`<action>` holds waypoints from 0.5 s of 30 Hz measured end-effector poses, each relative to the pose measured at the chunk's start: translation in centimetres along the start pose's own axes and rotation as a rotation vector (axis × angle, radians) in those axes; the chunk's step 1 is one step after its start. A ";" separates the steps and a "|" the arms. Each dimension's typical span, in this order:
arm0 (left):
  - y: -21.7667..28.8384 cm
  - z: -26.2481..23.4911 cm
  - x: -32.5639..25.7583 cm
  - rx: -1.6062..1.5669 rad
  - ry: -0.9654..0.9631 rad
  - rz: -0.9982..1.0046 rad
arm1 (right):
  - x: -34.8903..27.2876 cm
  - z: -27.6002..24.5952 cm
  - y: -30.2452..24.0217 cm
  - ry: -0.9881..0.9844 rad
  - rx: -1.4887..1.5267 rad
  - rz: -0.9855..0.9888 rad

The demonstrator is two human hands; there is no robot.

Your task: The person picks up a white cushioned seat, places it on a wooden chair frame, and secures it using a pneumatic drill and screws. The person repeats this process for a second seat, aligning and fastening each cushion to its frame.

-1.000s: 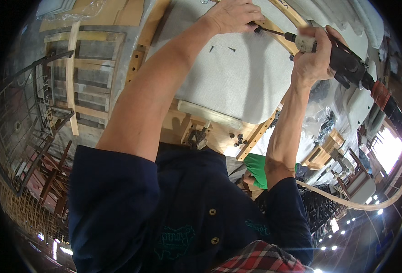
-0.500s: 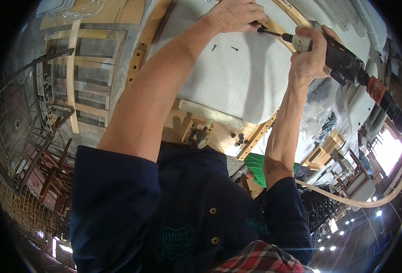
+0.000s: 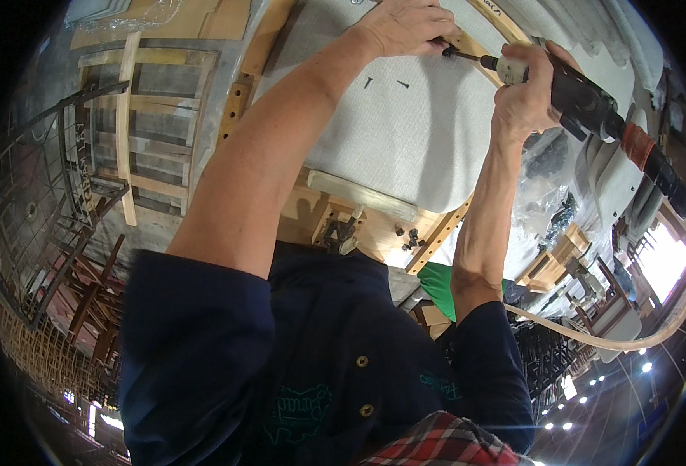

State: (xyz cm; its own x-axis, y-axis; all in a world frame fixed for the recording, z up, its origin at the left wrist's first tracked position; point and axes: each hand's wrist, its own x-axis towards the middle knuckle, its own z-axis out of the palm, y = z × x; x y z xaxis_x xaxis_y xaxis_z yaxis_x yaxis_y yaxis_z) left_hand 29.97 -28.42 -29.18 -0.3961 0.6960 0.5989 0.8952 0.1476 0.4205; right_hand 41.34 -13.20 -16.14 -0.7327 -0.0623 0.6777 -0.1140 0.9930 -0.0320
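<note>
My left hand (image 3: 411,29) is at the top, over a light grey fabric-covered panel (image 3: 390,147), its fingertips closed on a small black piece (image 3: 449,50). My right hand (image 3: 523,92) wraps round a black power screwdriver (image 3: 580,95) with a hose at its back end. The thin bit (image 3: 467,56) points left and meets the black piece at my left fingertips; the exact contact is too small to make out. On the fabric lie two dark screws, one screw (image 3: 369,82) nearer my left forearm and another screw (image 3: 403,84) to its right.
A wooden rail with holes (image 3: 236,101) borders the panel at left, another drilled rail (image 3: 445,235) at lower right. Near my body are a wooden strip (image 3: 361,194), a black clamp (image 3: 339,233) and several black bits (image 3: 413,239). A wooden pallet (image 3: 156,128) stands left.
My right hand and the screwdriver have shifted very slightly left. My left hand stays almost in place, and the screws lie as before.
</note>
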 end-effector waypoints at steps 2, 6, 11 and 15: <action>0.0 0.0 0.0 -0.004 -0.007 0.003 | -0.3 0.6 -0.4 0.028 0.113 0.130; -0.1 0.0 -0.3 -0.013 0.020 0.006 | -1.0 1.3 -1.5 0.038 0.353 0.341; 0.2 -0.3 0.1 -0.022 0.015 -0.003 | -1.1 0.8 -1.3 -0.055 0.192 0.109; 0.4 -0.7 0.2 0.004 -0.064 -0.025 | -0.8 1.6 -1.7 -0.008 0.364 0.277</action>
State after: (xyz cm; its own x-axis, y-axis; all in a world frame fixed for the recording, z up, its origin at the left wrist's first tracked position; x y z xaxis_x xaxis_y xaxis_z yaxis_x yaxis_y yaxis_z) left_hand 30.09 -28.70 -28.42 -0.4050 0.7355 0.5431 0.8858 0.1683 0.4326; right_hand 41.05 -15.01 -17.76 -0.7739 0.1980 0.6016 -0.1407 0.8724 -0.4681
